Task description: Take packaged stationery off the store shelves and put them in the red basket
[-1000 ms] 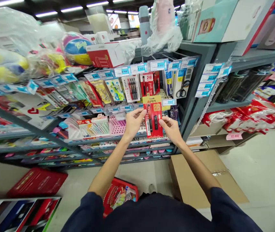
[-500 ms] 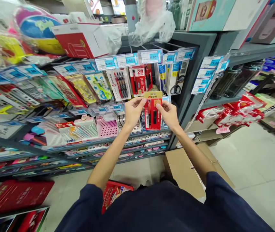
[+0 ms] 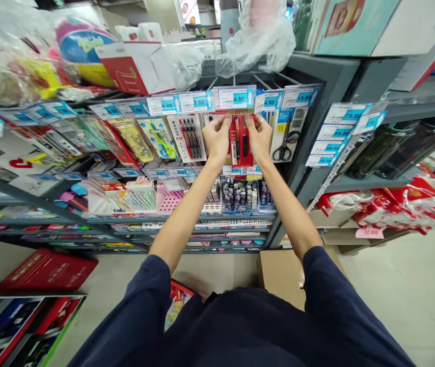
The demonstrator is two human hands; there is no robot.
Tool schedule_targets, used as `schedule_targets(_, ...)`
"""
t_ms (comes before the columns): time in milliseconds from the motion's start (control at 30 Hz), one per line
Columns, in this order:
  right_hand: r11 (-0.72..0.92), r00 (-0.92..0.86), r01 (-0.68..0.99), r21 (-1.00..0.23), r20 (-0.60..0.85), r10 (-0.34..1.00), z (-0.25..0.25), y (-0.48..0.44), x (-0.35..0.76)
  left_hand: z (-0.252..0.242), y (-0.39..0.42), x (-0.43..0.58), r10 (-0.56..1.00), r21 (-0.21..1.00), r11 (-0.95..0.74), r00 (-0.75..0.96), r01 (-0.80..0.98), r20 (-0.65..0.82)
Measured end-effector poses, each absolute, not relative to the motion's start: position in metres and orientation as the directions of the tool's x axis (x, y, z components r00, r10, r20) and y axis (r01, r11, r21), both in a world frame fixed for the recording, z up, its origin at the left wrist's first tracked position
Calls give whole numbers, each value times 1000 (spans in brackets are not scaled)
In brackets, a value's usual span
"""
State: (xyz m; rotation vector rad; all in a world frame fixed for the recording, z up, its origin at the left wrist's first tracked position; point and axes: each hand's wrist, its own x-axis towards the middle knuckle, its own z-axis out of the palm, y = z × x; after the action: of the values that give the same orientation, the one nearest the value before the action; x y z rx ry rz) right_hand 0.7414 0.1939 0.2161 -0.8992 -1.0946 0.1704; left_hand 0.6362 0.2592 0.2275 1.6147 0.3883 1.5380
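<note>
Both my hands hold a red blister pack of pens (image 3: 240,142) up against the top row of a shop display. My left hand (image 3: 216,136) pinches its upper left corner. At the upper right corner, my right hand (image 3: 259,136) does the same. The pack sits just under a price tag reading 4.50 (image 3: 234,97), where the hanging hooks are. The top of the pack is hidden behind my fingers and the tag. A white pack of black pens (image 3: 189,136) hangs to the left, a pack with scissors (image 3: 287,136) to the right.
Grey metal shelving (image 3: 328,76) holds rows of hanging stationery and trays of small items (image 3: 238,196). A cardboard box (image 3: 280,272) stands on the floor by my right leg, a red basket (image 3: 177,303) under me, red boxes (image 3: 47,270) at lower left. Open floor lies to the right.
Both hands have lifted the red pack from in front of the lower trays up to the top hook row under the 4.50 tag. The camera has moved closer to the shelf.
</note>
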Motion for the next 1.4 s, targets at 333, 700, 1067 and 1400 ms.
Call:
schedule_targets(333, 671, 533, 147, -726, 630, 565, 224, 220, 754, 236, 265, 646, 745, 747, -630, 109, -210, 658)
schedule_targets(700, 666, 529, 274, -694, 687, 498, 227, 213, 756, 235, 261, 645, 729, 721, -651, 70, -237, 681)
schedule_targets(1067, 599, 567, 309, -739, 649, 508, 228, 212, 751, 236, 262, 643, 733, 730, -651, 78, -207, 676)
schedule_targets(1400, 597, 535, 374, -710, 691, 486, 210, 238, 768, 233, 280, 644, 732, 742, -661, 118, -113, 671)
